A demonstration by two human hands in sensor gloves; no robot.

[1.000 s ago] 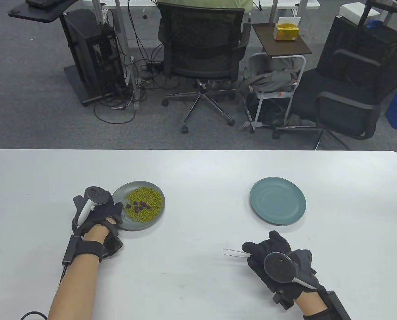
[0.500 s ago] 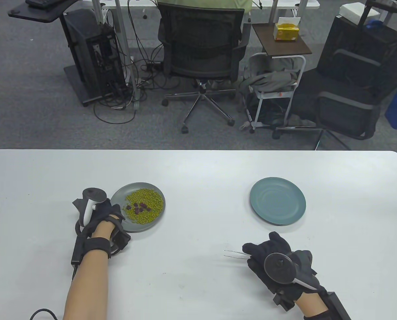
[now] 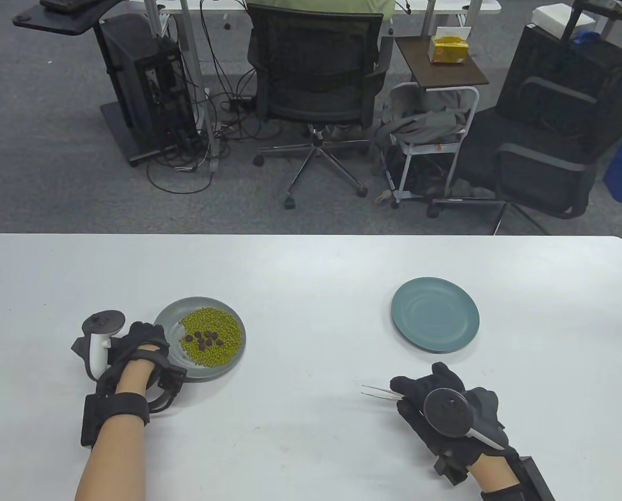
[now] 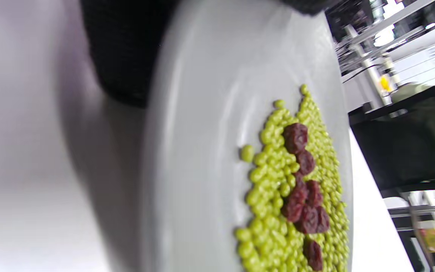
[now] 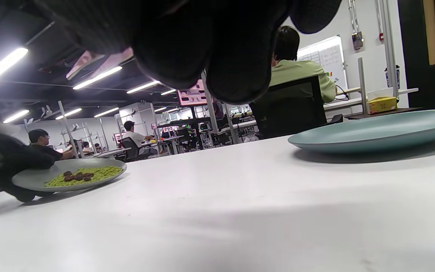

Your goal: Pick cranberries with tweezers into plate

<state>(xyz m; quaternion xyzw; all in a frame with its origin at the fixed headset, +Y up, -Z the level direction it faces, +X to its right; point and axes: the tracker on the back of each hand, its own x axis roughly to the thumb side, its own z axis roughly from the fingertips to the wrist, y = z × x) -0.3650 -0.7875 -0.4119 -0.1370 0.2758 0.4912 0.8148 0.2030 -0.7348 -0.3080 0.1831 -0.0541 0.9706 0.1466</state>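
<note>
White tabletop (image 3: 311, 292) is seen from above in the table view. At about eight o'clock on it, a grey plate (image 3: 169, 326) is gripped at its near-left rim by the left hand (image 3: 136, 347). A bed of green beans (image 3: 214, 342) is heaped on this plate, and a cluster of dark red cranberries (image 3: 204, 340) is scattered on top of the beans. At about four o'clock, an empty teal plate (image 3: 435, 314) is set well apart from the grey one. Just below it, at five o'clock, metal tweezers (image 3: 381, 392) are pinched by the right hand (image 3: 441, 404), their thin tips pointed towards nine o'clock and held clear of both plates.

In the left wrist view the scene is turned on its side. The grey plate (image 4: 202, 113) is filled across the lower right by the green beans (image 4: 274, 211), with the cranberries (image 4: 304, 196) strung in a line over them. A black gloved finger (image 4: 123, 49) is seen at twelve o'clock, pressed against the plate's rim.

In the right wrist view the curled gloved fingers (image 5: 202, 41) are hung from twelve o'clock; the tweezers cannot be made out. The teal plate (image 5: 376, 132) is placed at three o'clock, and the grey plate (image 5: 28, 179), with beans and cranberries (image 5: 77, 176), at nine o'clock, its left edge overlapped by the left hand (image 5: 10, 158).
</note>
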